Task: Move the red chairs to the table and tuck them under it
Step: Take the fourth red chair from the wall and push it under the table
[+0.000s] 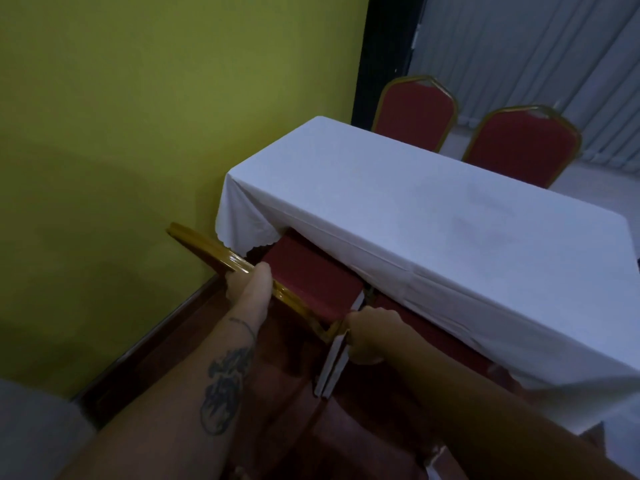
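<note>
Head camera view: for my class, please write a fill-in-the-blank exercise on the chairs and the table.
1. The table is covered with a ____ cloth.
2. Both hands, left and right, grip the near chair by its ____ frame.
3. On the table's far side stand ____ red chairs.
4. The wall beside the table is ____.

Missing words: white; gold; two; green

Our left hand (250, 289) is closed over a rail, thumb lying along its top and fingers curled underneath; the tattooed forearm runs back toward our body. Just to its right and slightly nearer us, our right hand (372, 336) is clenched, knuckles up, its forearm stretching back and right.
</note>
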The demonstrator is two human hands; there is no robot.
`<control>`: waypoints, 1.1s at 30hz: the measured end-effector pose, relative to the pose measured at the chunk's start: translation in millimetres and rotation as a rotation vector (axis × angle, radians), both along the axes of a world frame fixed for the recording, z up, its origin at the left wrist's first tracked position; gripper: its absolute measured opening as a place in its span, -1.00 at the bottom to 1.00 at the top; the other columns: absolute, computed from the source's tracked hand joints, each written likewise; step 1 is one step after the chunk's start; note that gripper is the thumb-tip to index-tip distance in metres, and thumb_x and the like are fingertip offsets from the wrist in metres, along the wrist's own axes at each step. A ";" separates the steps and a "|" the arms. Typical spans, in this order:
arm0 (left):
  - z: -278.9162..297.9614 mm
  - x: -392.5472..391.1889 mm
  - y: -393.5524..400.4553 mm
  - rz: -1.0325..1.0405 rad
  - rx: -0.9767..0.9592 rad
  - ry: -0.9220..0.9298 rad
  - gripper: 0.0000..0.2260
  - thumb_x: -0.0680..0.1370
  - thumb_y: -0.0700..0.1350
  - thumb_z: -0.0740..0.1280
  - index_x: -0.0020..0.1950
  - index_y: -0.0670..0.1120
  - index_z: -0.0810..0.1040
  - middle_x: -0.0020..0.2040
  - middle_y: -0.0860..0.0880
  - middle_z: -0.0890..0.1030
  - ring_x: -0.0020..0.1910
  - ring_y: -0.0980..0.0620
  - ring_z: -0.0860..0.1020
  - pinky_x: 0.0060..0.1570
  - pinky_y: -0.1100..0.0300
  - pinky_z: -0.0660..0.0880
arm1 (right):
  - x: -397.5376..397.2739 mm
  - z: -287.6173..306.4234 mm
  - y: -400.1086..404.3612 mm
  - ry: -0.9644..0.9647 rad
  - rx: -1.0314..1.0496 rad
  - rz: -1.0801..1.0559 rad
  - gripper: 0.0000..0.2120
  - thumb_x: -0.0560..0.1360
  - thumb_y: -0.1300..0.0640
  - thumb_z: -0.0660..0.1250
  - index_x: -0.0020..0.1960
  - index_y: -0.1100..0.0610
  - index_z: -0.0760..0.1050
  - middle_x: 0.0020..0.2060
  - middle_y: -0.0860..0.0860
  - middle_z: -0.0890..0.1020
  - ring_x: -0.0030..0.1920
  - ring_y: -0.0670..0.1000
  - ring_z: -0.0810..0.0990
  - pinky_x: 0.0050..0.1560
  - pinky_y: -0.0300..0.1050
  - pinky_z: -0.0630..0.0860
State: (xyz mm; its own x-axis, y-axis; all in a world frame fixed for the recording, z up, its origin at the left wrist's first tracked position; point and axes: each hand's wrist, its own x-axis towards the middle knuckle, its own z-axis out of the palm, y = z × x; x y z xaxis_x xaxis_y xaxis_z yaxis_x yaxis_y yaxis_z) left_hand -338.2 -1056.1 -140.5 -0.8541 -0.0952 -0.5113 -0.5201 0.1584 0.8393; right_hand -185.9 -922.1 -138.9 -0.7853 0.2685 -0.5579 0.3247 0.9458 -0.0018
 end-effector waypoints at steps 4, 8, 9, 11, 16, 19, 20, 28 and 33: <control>-4.1 5.2 3.2 -0.018 -0.037 0.044 -0.63 0.48 -0.13 0.32 0.24 -0.25 0.57 0.14 -0.20 0.66 -0.30 -0.01 0.49 -0.41 0.15 0.35 | 16.7 2.7 2.2 0.142 0.134 0.030 -0.72 0.50 -0.03 0.37 0.14 0.09 0.55 0.02 0.09 0.63 -0.15 0.15 0.58 -0.21 -0.04 0.41; -7.0 2.2 3.2 -0.005 -0.073 0.069 -0.59 0.42 -0.13 0.29 0.22 -0.26 0.58 0.14 -0.20 0.67 -0.06 -0.18 0.62 -0.09 0.02 0.56 | 9.2 3.5 0.0 0.220 0.166 0.051 -0.76 0.46 0.00 0.42 -0.13 0.09 0.41 -0.18 0.05 0.54 -0.31 0.10 0.50 -0.34 -0.08 0.37; -7.4 0.6 4.3 0.007 -0.080 0.071 -0.58 0.41 -0.13 0.28 0.22 -0.26 0.58 0.14 -0.20 0.67 0.00 -0.21 0.64 -0.04 -0.01 0.58 | 5.7 3.0 0.6 0.228 0.166 0.049 -0.73 0.45 0.00 0.43 -0.18 0.09 0.36 -0.23 0.03 0.50 -0.36 0.06 0.45 -0.40 -0.10 0.32; -9.7 -5.3 7.8 0.023 -0.099 0.073 -0.56 0.40 -0.11 0.29 0.23 -0.25 0.57 0.15 -0.19 0.66 0.00 -0.20 0.63 -0.07 0.00 0.59 | -1.8 1.5 2.2 0.245 0.161 0.048 -0.68 0.44 0.01 0.43 -0.26 0.07 0.30 -0.29 0.01 0.46 -0.40 0.02 0.41 -0.46 -0.11 0.25; -12.0 -20.8 16.9 0.025 -0.081 0.069 -0.58 0.41 -0.13 0.30 0.24 -0.23 0.57 0.16 -0.17 0.66 -0.01 -0.17 0.63 -0.10 0.05 0.54 | -16.4 -0.4 5.6 0.246 0.135 0.047 -0.67 0.42 0.02 0.43 -0.27 0.04 0.26 -0.30 0.01 0.47 -0.39 0.01 0.44 -0.47 -0.12 0.26; -11.1 -29.0 20.6 0.012 -0.060 0.069 -0.59 0.41 -0.13 0.29 0.23 -0.22 0.57 0.16 -0.16 0.65 -0.04 -0.15 0.61 -0.04 0.06 0.55 | -23.7 -0.6 9.1 0.242 0.122 0.035 -0.68 0.42 0.02 0.42 -0.26 0.05 0.28 -0.28 0.02 0.48 -0.37 0.01 0.44 -0.48 -0.12 0.26; -11.8 -31.3 21.1 0.005 -0.058 0.071 -0.59 0.42 -0.14 0.29 0.24 -0.22 0.57 0.15 -0.16 0.65 -0.03 -0.15 0.61 -0.03 0.06 0.55 | -25.6 -0.5 9.9 0.243 0.122 0.028 -0.69 0.41 0.02 0.42 -0.26 0.05 0.28 -0.28 0.02 0.48 -0.37 0.01 0.44 -0.47 -0.12 0.26; -1.2 -35.1 2.0 -0.324 0.026 -0.186 -0.65 0.53 0.10 0.36 0.19 -0.10 0.53 0.11 -0.16 0.61 0.07 -0.18 0.62 -0.13 -0.09 0.66 | -30.9 -4.9 20.4 0.258 -0.061 -0.139 -0.72 0.40 -0.16 0.33 -0.14 0.04 0.40 -0.22 -0.01 0.46 -0.22 0.09 0.50 -0.22 -0.05 0.38; 25.6 -30.5 -10.2 -0.719 -0.212 -0.428 -0.44 0.59 0.26 0.21 0.02 -0.29 0.54 0.00 -0.24 0.61 -0.07 -0.21 0.60 0.03 -0.10 0.60 | -47.1 16.3 32.8 0.430 -0.144 -0.219 -0.66 0.41 -0.17 0.28 0.01 0.04 0.58 -0.15 0.00 0.61 -0.20 0.02 0.55 -0.19 -0.08 0.48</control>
